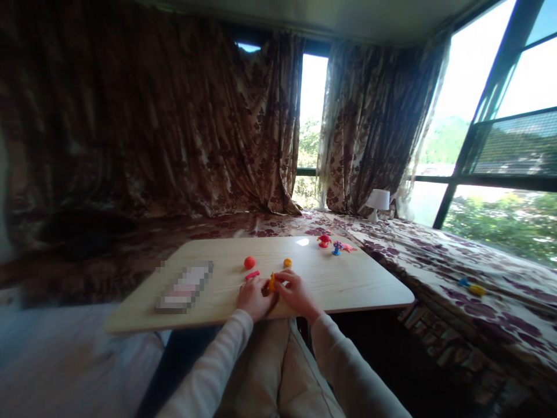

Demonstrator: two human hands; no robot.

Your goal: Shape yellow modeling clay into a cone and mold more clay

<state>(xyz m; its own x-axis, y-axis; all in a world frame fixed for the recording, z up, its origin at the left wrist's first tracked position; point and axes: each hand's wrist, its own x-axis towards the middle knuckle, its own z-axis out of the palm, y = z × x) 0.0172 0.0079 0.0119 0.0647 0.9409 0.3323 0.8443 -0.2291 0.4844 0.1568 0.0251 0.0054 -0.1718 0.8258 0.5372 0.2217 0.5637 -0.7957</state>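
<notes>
Both my hands meet over the near edge of the pale wooden table, around a small orange-yellow piece that looks like a toy part. My right hand pinches it between thumb and fingers. From the other side, my left hand closes its fingers on its lower part; they partly hide it. Just beyond my left fingers lies a pink stick-like piece. An orange-red ball rests farther back. Past my right fingers stands a small yellow round piece.
At the table's far right sit a red toy figure, a blue one and a flat pinkish piece. A blurred-out flat object lies left. A blue-and-yellow toy and a white lamp are on the flowered bedding.
</notes>
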